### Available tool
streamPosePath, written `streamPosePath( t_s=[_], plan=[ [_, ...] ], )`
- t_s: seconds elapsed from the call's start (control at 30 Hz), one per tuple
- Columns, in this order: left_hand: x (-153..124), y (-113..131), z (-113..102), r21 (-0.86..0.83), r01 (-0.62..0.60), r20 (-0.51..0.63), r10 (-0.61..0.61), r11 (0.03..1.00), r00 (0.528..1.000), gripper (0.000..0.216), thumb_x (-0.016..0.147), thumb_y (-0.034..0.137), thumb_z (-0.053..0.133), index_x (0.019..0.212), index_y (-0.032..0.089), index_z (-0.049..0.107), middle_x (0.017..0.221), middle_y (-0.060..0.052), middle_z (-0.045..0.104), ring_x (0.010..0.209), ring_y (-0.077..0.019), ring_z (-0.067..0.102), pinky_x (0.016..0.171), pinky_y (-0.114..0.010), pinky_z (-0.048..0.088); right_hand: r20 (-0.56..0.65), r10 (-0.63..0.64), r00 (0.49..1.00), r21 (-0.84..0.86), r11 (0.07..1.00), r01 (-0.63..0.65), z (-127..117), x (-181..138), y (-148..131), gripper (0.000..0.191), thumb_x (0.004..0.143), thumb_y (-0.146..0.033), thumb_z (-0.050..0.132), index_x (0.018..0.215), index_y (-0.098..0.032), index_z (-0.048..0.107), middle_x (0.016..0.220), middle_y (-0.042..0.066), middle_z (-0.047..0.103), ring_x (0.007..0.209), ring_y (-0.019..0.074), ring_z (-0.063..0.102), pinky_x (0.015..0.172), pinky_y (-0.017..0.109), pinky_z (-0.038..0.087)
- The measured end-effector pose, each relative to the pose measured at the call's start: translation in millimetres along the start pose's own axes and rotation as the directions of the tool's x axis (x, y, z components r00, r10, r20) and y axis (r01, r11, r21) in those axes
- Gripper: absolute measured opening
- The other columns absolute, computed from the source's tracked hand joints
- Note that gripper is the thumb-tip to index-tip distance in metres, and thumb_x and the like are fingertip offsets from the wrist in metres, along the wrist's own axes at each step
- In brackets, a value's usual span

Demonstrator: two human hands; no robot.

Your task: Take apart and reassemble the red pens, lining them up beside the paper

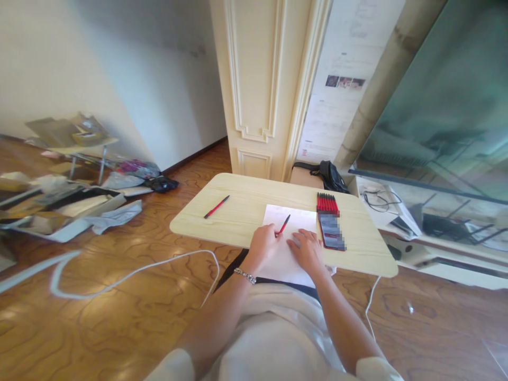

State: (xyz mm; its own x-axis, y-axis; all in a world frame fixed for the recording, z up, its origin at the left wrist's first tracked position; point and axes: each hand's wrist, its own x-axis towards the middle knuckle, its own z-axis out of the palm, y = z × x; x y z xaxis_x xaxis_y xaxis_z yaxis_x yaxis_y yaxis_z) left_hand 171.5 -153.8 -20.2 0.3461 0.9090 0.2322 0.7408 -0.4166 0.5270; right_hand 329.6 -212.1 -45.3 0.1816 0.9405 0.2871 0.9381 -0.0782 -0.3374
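My left hand (pixel 263 245), with a chain bracelet at the wrist, is closed around a red pen (pixel 283 227). The pen's black end points up and away from me, over a white sheet of paper (pixel 289 212). On the paper's right side rests my right hand (pixel 307 247), fingers spread and holding nothing. Just right of it lies a phone (pixel 331 231), partly pixelated. Several red pens with black ends (pixel 327 202) line up side by side beyond the phone. Another red pen (pixel 216 207) lies alone on the left of the table.
The small wood-grain table (pixel 234 185) has rounded corners. A black bag (pixel 332 175) sits behind its far edge. White cable (pixel 159 264) runs along the floor at left. Boxes and plastic bags (pixel 135 174) clutter the floor further left. A cabinet with cords (pixel 381 201) stands at right.
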Motion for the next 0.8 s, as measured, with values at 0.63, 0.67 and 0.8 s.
streamPosePath(
  t_s=[0.63, 0.67, 0.8],
  plan=[
    [-11.7, -0.3, 11.6, -0.044, 0.024, 0.043, -0.022, 0.999, 0.999, 0.027, 0.084, 0.044, 0.054, 0.081, 0.02, 0.064, 0.081, -0.008, 0.07, 0.074, -0.0205, 0.063, 0.066, -0.029, 0.04, -0.046, -0.001, 0.999, 0.083, 0.997, 0.005, -2.7, 2.5, 5.7, 0.029, 0.089, -0.035, 0.05, 0.111, -0.025, 0.066, 0.124, 0.008, 0.059, 0.114, 0.0256, 0.048, 0.092, 0.038, 0.035],
    [-13.7, -2.8, 8.9, -0.086, 0.026, 0.033, -0.023, 0.996, 0.999, 0.027, 0.085, 0.043, 0.053, 0.08, 0.02, 0.065, 0.08, -0.007, 0.07, 0.073, -0.0195, 0.063, 0.066, -0.028, 0.04, -0.069, 0.004, 0.998, 0.103, 0.995, 0.003, -3.4, 2.7, 7.0, 0.028, 0.089, -0.034, 0.05, 0.11, -0.025, 0.067, 0.123, 0.008, 0.059, 0.113, 0.0251, 0.049, 0.091, 0.038, 0.036],
    [-25.1, -14.6, -3.2, -0.268, 0.038, -0.051, -0.053, 0.963, 0.997, 0.026, 0.087, 0.041, 0.051, 0.079, 0.021, 0.065, 0.076, -0.004, 0.069, 0.072, -0.0165, 0.063, 0.067, -0.025, 0.042, -0.145, 0.018, 0.989, 0.197, 0.98, 0.011, -8.7, 2.3, 12.5, 0.028, 0.091, -0.03, 0.044, 0.104, -0.022, 0.068, 0.11, 0.007, 0.065, 0.101, 0.0207, 0.056, 0.088, 0.032, 0.038]
  ],
)
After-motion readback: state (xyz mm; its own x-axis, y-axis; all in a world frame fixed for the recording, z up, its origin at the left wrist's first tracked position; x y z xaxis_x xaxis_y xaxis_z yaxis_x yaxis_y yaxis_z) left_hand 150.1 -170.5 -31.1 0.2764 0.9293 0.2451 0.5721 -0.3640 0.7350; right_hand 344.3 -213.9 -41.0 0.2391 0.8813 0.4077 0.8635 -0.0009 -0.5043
